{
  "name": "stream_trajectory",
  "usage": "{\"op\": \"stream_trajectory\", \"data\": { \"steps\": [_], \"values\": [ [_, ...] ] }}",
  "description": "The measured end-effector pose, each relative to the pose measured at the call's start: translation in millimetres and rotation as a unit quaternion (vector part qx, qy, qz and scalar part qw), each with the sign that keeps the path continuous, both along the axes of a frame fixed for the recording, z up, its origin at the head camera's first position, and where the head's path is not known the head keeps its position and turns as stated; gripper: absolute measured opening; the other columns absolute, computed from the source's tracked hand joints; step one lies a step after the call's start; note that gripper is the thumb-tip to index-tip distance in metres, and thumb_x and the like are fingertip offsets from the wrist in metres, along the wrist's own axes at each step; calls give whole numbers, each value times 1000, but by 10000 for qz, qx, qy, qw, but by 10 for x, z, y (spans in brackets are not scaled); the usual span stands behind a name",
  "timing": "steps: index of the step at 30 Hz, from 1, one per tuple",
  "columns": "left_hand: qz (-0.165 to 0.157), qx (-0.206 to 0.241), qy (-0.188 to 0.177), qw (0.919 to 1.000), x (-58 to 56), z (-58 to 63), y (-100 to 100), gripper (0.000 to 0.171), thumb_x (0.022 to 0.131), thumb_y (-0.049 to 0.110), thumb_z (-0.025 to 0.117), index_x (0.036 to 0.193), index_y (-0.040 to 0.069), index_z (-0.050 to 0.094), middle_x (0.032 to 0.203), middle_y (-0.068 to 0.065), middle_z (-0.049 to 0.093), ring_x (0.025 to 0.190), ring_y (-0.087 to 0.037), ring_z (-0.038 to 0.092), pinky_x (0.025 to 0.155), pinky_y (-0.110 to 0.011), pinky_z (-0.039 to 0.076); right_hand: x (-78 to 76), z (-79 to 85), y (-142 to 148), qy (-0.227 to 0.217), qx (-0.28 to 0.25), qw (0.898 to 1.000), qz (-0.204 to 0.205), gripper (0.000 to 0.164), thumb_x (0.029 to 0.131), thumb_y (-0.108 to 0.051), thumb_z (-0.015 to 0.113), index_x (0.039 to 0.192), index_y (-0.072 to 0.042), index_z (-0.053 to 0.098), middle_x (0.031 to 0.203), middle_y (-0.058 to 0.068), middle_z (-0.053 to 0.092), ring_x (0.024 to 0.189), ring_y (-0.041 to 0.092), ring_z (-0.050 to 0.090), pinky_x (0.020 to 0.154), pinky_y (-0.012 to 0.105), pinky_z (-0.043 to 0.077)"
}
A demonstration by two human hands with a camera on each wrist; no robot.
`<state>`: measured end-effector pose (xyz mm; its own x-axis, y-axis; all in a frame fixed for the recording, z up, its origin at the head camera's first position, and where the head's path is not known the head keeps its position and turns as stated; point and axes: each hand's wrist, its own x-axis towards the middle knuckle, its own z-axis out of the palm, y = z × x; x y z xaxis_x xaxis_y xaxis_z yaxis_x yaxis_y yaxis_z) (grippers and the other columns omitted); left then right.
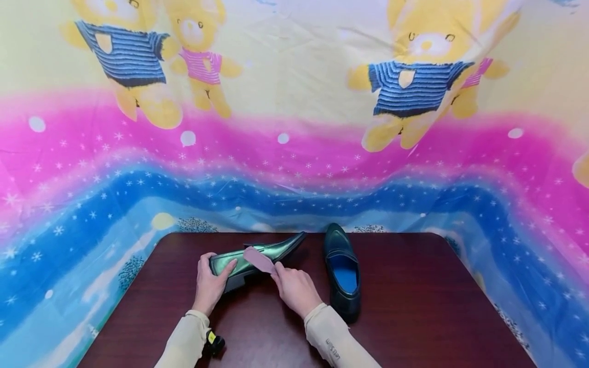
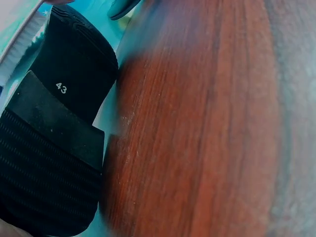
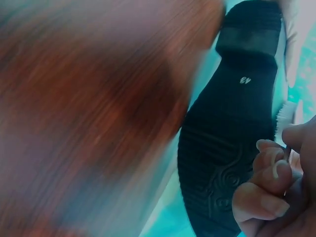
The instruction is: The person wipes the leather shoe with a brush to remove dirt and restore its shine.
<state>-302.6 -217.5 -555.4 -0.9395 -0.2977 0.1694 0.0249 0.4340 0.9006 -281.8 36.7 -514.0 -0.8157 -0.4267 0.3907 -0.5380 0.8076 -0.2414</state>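
Note:
My left hand [image 1: 211, 282] grips a dark green loafer [image 1: 281, 249] by its heel, tilted on its side with the toe pointing to the far right. Its black sole [image 2: 74, 69], marked 43, faces the left wrist camera. In my right hand [image 1: 296, 289] is a shoe brush [image 1: 258, 259] with a pinkish back, its handle mostly hidden by the fingers. White bristles [image 3: 285, 116] lie against the shoe's upper side, as the right wrist view shows. Curled fingers [image 3: 266, 197] of the right hand are close to the sole there.
The matching loafer [image 1: 338, 243], with a blue insole, stands upright to the right of my right hand. A small black object with a yellow label [image 1: 213, 342] is at my left wrist. Behind the dark red-brown table [image 1: 414, 286] hangs a bear-printed cloth [image 1: 285, 168].

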Motion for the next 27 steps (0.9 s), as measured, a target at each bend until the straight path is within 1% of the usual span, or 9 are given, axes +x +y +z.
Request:
{"op": "stream_trajectory", "data": {
  "steps": [4, 9, 11, 14, 17, 20, 23, 25, 27],
  "values": [
    [19, -19, -34, 10000, 1, 25, -8, 77, 91, 55, 74, 139, 7, 38, 141, -17, 40, 118, -32, 47, 95, -46, 41, -28, -40, 58, -72, -125, 9996, -230, 15, 105, -27, 63, 101, -15, 54, 67, -2, 60, 56, 14, 57, 54, 29, 48],
    [38, 22, -71, 10000, 8, 33, -9, 77, 92, 55, 74, 140, 8, 38, 142, -17, 40, 119, -33, 47, 96, -47, 41, -52, -27, 106, 121, -276, 9981, -542, 14, 105, -26, 62, 103, -13, 55, 65, 2, 62, 54, 21, 60, 50, 34, 49],
    [5, 42, -80, 10000, 9, 20, -1, 77, 91, 57, 73, 140, 8, 38, 142, -17, 40, 119, -33, 47, 95, -47, 41, -66, -1, 136, 169, -352, 9964, -758, 15, 105, -26, 61, 100, -12, 56, 63, 3, 60, 51, 23, 59, 48, 35, 47],
    [-56, 76, -81, 9999, 11, 9, 7, 77, 91, 58, 74, 140, 10, 38, 140, -16, 40, 118, -32, 48, 95, -46, 42, -88, 63, 196, 99, -533, 9912, -1210, 17, 105, -27, 62, 97, -12, 58, 60, 3, 57, 48, 21, 54, 48, 35, 47],
    [-74, 69, -48, 9999, 25, 8, 4, 76, 90, 56, 75, 139, 10, 39, 139, -15, 41, 118, -31, 47, 95, -46, 42, -113, 125, 250, 1, -640, 9860, -1541, 19, 104, -29, 64, 96, -11, 61, 60, 3, 56, 47, 18, 51, 50, 36, 50],
    [-54, 54, -27, 10000, 38, 4, 10, 75, 91, 55, 75, 138, 10, 39, 138, -14, 41, 118, -30, 47, 95, -46, 42, -128, 156, 287, -55, -628, 9848, -1621, 20, 104, -29, 64, 96, -10, 62, 63, 4, 59, 48, 17, 52, 52, 38, 54],
    [-25, 54, 17, 10000, 34, -3, 19, 76, 91, 55, 76, 138, 9, 39, 139, -14, 41, 119, -30, 47, 96, -46, 41, -126, 181, 296, -59, -621, 9853, -1589, 19, 103, -28, 66, 96, -10, 62, 64, 5, 61, 49, 18, 54, 53, 40, 55],
    [-13, 78, 25, 10000, 29, -8, 20, 76, 90, 55, 76, 138, 9, 39, 140, -15, 41, 120, -31, 47, 97, -47, 41, -120, 201, 294, -98, -638, 9867, -1491, 19, 103, -27, 65, 95, -10, 61, 64, 4, 59, 49, 18, 53, 52, 38, 53],
    [-1, 90, 22, 10000, 23, -12, 12, 77, 90, 55, 76, 139, 8, 39, 140, -15, 41, 121, -31, 47, 97, -47, 41, -107, 209, 278, -88, -652, 9897, -1270, 19, 104, -26, 64, 94, -11, 59, 62, 2, 55, 49, 18, 52, 50, 36, 48]
  ]
}}
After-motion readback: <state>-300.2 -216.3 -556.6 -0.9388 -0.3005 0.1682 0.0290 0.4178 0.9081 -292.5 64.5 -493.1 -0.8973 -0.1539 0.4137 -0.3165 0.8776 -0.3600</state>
